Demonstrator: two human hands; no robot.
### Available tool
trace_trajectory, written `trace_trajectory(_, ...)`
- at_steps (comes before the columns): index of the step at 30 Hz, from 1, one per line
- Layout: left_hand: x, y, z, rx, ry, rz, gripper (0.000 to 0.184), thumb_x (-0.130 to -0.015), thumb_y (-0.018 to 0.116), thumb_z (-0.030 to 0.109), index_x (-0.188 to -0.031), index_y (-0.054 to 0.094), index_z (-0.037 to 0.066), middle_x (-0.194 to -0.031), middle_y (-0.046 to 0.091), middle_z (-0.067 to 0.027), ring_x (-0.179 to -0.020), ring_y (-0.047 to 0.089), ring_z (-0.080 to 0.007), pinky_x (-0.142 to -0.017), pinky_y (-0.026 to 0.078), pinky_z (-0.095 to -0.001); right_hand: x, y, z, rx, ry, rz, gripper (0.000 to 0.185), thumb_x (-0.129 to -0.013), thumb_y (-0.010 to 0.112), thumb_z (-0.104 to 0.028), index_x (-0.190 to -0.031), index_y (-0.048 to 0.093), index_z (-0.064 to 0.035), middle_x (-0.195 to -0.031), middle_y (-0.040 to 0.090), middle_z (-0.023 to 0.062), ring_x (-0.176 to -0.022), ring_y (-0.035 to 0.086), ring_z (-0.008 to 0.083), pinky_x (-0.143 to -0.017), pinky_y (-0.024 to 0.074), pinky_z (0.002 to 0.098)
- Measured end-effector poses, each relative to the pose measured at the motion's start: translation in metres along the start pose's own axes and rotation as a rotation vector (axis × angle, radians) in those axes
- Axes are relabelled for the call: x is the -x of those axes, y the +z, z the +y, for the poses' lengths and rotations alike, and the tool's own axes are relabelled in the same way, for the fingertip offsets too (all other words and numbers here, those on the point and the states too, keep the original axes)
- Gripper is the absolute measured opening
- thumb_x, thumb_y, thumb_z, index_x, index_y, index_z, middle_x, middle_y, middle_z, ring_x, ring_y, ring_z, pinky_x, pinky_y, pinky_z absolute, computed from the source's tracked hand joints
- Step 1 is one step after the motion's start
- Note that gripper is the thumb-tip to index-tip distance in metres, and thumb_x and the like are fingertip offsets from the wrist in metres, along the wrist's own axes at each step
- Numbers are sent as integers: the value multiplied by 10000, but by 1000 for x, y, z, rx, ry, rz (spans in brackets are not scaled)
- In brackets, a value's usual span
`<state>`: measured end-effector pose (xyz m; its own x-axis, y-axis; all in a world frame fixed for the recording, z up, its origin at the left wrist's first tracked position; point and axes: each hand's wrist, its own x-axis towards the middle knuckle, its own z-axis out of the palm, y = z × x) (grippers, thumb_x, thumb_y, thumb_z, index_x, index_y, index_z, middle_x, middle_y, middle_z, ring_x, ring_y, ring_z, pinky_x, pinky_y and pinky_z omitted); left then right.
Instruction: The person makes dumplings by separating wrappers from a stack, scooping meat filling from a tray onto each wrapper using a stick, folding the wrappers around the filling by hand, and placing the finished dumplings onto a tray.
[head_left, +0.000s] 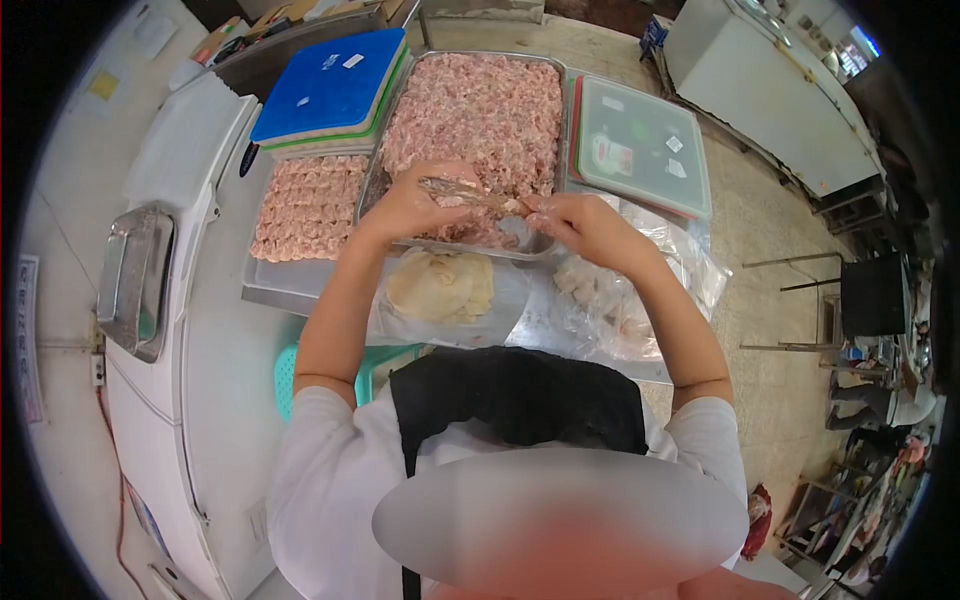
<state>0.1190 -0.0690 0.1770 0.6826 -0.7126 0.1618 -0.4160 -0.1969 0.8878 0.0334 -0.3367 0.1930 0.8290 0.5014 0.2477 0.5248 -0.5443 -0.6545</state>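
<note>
Both my hands are over the near edge of a metal tray (562, 140) heaped with ground meat (470, 110). My right hand (585, 228) is closed around the end of a narrow, meat-smeared spatula (510, 206). The spatula points toward my left hand (425, 205), whose fingers are curled and smeared with meat. What lies in the left fingers is too small and covered to make out. Just below the tray, a stack of thin round dough wrappers (440, 287) rests on plastic sheeting. To the left, rows of formed meat dumplings (308, 208) fill a tray.
Containers with a blue lid (335, 85) stand at the back left. Another container with a clear lid (645, 145) is on the right, beside a clear plastic bag (620, 300) of pale pieces. A white freezer (230, 330) flanks the table, with a teal basket (287, 380) below.
</note>
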Motion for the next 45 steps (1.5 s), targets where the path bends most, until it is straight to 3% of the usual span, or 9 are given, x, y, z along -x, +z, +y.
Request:
trace_trajectory(5, 1, 4, -41, 62, -324, 367, 386, -742, 762, 213, -1050, 647, 10, -1008, 655, -91, -952, 586, -158, -866, 457, -307, -15, -13, -3, 502, 226, 5, 239, -892, 577, -201, -1106, 613, -100, -1007, 629, 161, -866, 624, 357, -693, 514, 432)
trace_trajectory(8, 2, -7, -44, 262, -472, 177, 443, -761, 751, 258, -1099, 618, 6, -1069, 638, -109, -964, 578, -168, -859, 462, -309, -19, 31, 26, 408, 58, 138, 304, -898, 559, -219, -1196, 569, -160, -927, 594, 127, -810, 615, 345, -661, 506, 435)
trace_trajectory(13, 15, -8, -43, 7, -262, 198, 424, -777, 728, 232, -1123, 606, 21, -1079, 632, -95, -976, 572, -175, -852, 463, -311, -4, 30, 78, 505, 247, -44, 266, -903, 547, -213, -1150, 620, -149, -943, 623, 136, -883, 622, 331, -760, 496, 432)
trace_trajectory(18, 20, -6, 2, -147, 151, 261, 326, -765, 711, 165, -1032, 613, 7, -970, 635, -67, -940, 567, -163, -841, 455, -305, 4, 4, 21, -1, 187, 77, 225, -904, 565, -214, -1056, 676, -92, -992, 664, 159, -876, 620, 342, -797, 497, 366)
trace_trajectory(23, 19, -15, 5, -153, 21, -106, 313, -748, 697, 78, -1047, 618, 31, -1047, 638, -65, -982, 581, -182, -917, 434, -323, 2, 30, 13, -44, 17, -5, 236, -908, 566, -214, -1076, 665, -82, -990, 658, 161, -845, 612, 354, -780, 495, 395)
trace_trajectory(27, 26, -5, -22, -64, -23, 129, 337, -739, 735, 120, -1025, 592, 12, -971, 627, -73, -933, 573, -167, -874, 444, -314, 2, 4, -52, 452, 132, 155, 235, -901, 575, -255, -1084, 652, -129, -844, 602, 113, -780, 615, 327, -683, 495, 434)
trace_trajectory(33, 43, -23, -3, -87, -48, 68, 521, -728, 770, 169, -1175, 568, -6, -1084, 642, -116, -952, 597, -179, -861, 466, -322, 0, 11, -65, 493, 193, 162, 259, -905, 564, -277, -1119, 641, -154, -835, 592, 106, -767, 613, 319, -671, 496, 426)
trace_trajectory(38, 80, -47, -5, -9, -4, 136, 510, -724, 779, 203, -1159, 589, 14, -1015, 661, -104, -917, 606, -168, -828, 472, -297, -18, 60, -104, 285, 330, 16, 324, -933, 540, -236, -1203, 598, -68, -1122, 628, 171, -1055, 580, 364, -881, 473, 407)
trace_trajectory(45, 166, -128, -40, -225, -217, 191, 519, -710, 769, 213, -1153, 590, 8, -1040, 653, -107, -938, 610, -191, -841, 470, -311, -43, 110, -101, -61, 372, 231, 327, -929, 571, -246, -1155, 626, -15, -1131, 631, 192, -994, 634, 304, -863, 479, 342)
